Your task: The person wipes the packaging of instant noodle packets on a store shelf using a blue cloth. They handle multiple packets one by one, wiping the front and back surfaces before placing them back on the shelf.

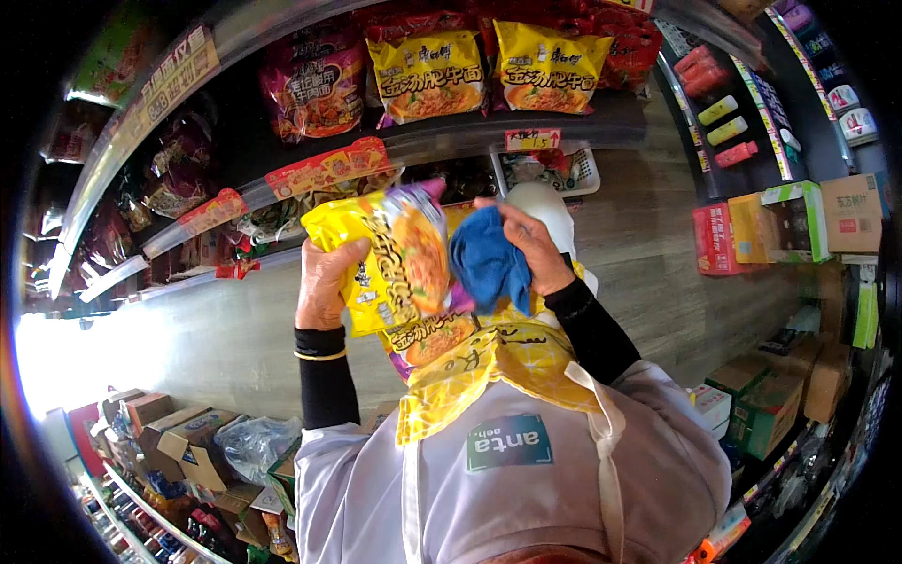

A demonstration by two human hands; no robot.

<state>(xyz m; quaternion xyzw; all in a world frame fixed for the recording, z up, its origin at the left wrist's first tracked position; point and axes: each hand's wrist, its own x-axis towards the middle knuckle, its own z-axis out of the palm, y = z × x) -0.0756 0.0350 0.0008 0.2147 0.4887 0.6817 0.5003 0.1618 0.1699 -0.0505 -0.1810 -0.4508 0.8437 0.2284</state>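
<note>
My left hand grips the edge of a yellow instant noodle packet, thumb over its front. A crumpled blue cloth is in my right hand, close to the packet's purple-edged end. Under the held packet, a second yellow noodle packet shows in part, near my yellow apron; what supports it is hidden. Ahead on the shelf stand two yellow noodle packets, the left one and the right one, with a purple noodle packet to their left.
A price rail runs along the shelf's front edge. Below it sits a white plastic basket holding small packets. Drink cartons stand at the right. Cardboard boxes and a clear plastic bag are behind on the left.
</note>
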